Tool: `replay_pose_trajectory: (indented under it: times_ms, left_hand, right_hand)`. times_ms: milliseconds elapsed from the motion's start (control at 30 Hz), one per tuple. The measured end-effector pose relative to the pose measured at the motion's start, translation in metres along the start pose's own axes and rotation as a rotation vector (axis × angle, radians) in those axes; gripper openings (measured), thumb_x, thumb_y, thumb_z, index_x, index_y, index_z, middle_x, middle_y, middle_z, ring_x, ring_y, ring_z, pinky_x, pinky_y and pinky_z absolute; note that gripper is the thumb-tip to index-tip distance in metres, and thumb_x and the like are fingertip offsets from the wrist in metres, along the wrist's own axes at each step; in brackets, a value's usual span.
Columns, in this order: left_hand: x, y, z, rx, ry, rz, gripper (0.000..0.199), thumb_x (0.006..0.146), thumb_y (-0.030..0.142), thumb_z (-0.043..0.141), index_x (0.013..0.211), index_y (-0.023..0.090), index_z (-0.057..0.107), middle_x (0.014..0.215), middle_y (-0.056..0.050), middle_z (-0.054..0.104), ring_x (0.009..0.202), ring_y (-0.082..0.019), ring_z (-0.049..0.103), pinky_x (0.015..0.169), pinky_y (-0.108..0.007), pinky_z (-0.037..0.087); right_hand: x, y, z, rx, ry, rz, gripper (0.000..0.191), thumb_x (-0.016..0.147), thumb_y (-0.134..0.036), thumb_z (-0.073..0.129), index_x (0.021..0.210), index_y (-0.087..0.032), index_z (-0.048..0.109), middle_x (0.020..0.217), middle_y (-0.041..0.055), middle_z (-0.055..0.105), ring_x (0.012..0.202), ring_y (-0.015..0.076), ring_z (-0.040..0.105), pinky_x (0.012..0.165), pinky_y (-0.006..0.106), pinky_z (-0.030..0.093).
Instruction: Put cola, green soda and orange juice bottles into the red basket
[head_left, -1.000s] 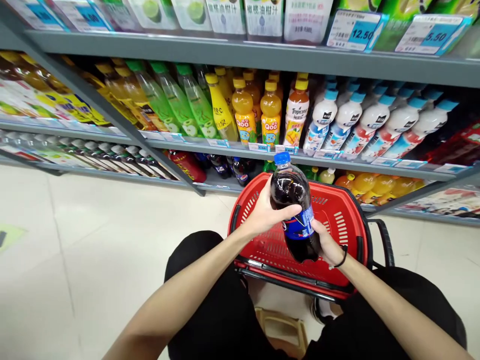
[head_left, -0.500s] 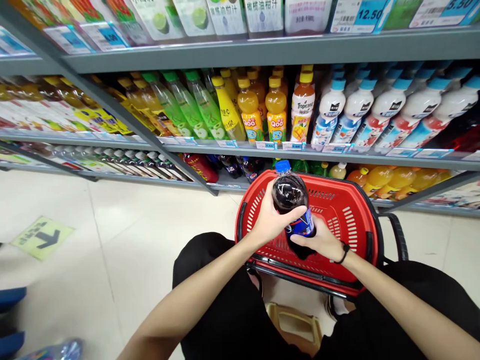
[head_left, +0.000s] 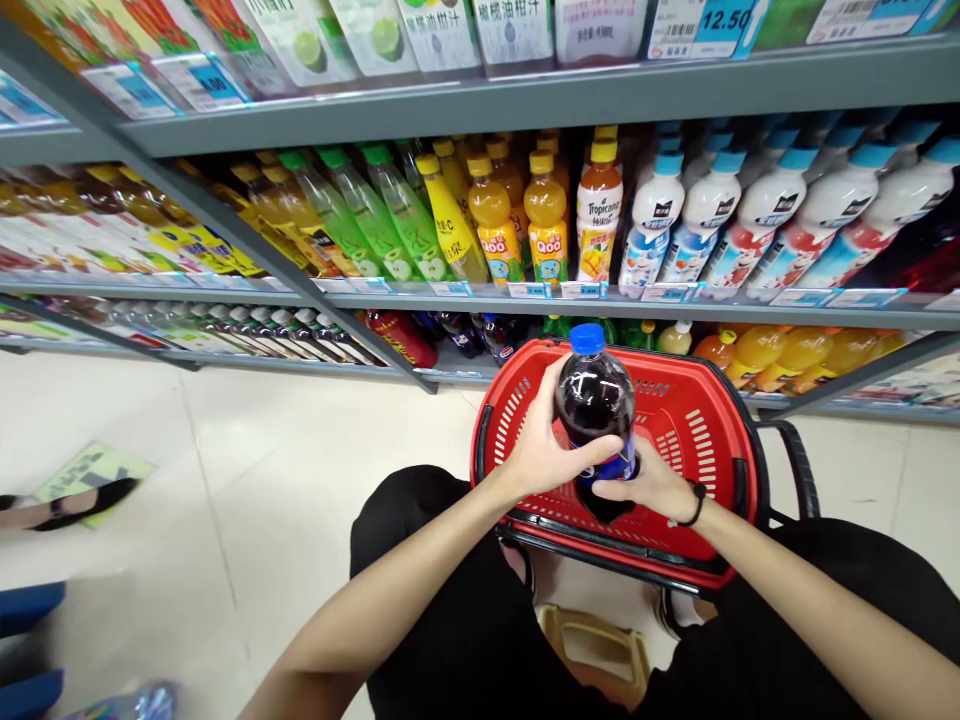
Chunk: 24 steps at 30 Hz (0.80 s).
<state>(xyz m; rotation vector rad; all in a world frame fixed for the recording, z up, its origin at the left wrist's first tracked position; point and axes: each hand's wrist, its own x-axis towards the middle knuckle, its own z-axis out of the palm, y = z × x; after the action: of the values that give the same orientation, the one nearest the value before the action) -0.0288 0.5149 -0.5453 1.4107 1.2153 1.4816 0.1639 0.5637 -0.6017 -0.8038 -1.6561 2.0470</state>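
Observation:
A bottle of dark cola [head_left: 596, 392] with a blue cap and blue label is held over the red shopping basket [head_left: 701, 380], tilted slightly. My left hand [head_left: 546, 448] wraps round its left side, the thumb lying across the label. Lower down on the right, my right hand [head_left: 654, 482] grips the bottle near its base, a dark band at the wrist. Both sets of fingers are partly hidden behind the bottle. The basket stands on the floor between my knees, its slotted inside showing around the bottle.
Shelves of bottled drinks [head_left: 551, 225] run across in front, a grey shelf edge [head_left: 480, 303] just beyond the basket. The basket's black handle [head_left: 795, 465] sticks out right. A beige stool [head_left: 600, 645] is below me. Another person's foot [head_left: 97, 500] is on the floor at left.
The cola bottle has moved slightly right and stands more upright, with both hands still around it. A person's foot has come into view at left, over the floor sign.

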Motion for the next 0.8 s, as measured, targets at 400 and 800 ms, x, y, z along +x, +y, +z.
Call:
replay_pose_trajectory:
  times_ms: [400,800]
  left_hand:
    - [0.001,0.011,-0.01,-0.129,-0.1,0.038,0.087,0.083,0.043,0.091,0.159,0.029,0.053,0.153,-0.013,0.063,0.139,-0.032,0.063,0.112,-0.043,0.055]
    - [0.002,0.003,-0.014,-0.088,-0.07,0.138,0.088,0.074,0.047,0.098,0.15,0.028,0.058,0.148,-0.014,0.067,0.129,-0.029,0.07,0.098,-0.037,0.061]
  right_hand:
    - [-0.006,0.012,0.007,0.395,-0.119,0.098,0.096,0.058,-0.093,0.08,0.123,-0.022,0.078,0.121,0.0153,0.079,0.132,0.0367,0.068,0.118,0.055,0.051]
    - [-0.008,0.011,0.013,0.497,-0.186,0.066,0.09,0.066,-0.095,0.074,0.112,-0.017,0.082,0.112,0.0166,0.081,0.125,0.035,0.072,0.116,0.054,0.052]
